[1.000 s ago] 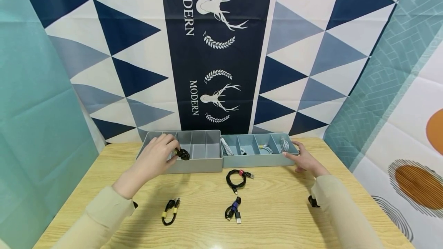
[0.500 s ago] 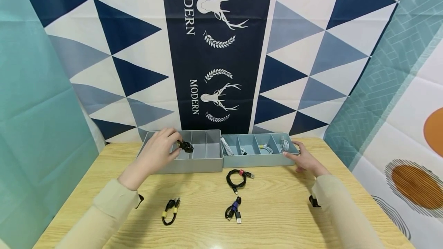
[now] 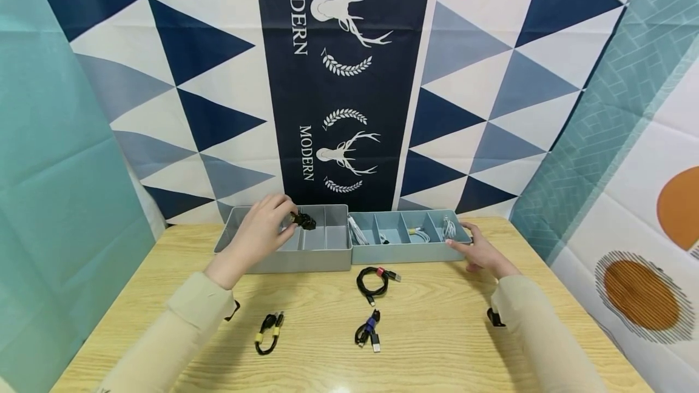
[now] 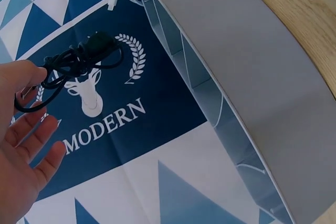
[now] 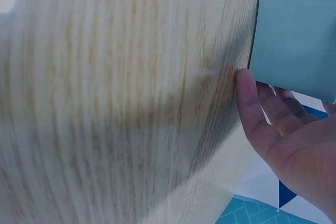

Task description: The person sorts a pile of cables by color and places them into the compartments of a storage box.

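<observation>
My left hand [image 3: 261, 230] pinches a bundled black cable [image 3: 303, 221] between thumb and fingertips, over the grey divided box [image 3: 297, 261]. In the left wrist view the coiled black cable [image 4: 79, 59] hangs from the fingertips, its other fingers spread loosely below. At the far right, my right hand [image 3: 482, 252] holds the end corner of the light blue divided box [image 3: 406, 253], thumb at the front rim and a finger along the end wall. The right wrist view shows fingertips [image 5: 245, 77] against the bottom corner of the blue box [image 5: 299, 30].
Three black cables lie on the wooden table [image 3: 437, 332]: one with a red tie [image 3: 373, 287], one with a blue tie [image 3: 367, 331], one with yellow ties [image 3: 267, 335]. White cables [image 3: 419, 235] sit inside the blue box. A patterned cloth backdrop [image 3: 338, 77] stands close behind the boxes.
My left hand has moved right over the grey box, carrying the black cable from its left part toward the middle compartments. My right hand has stayed at the blue box.
</observation>
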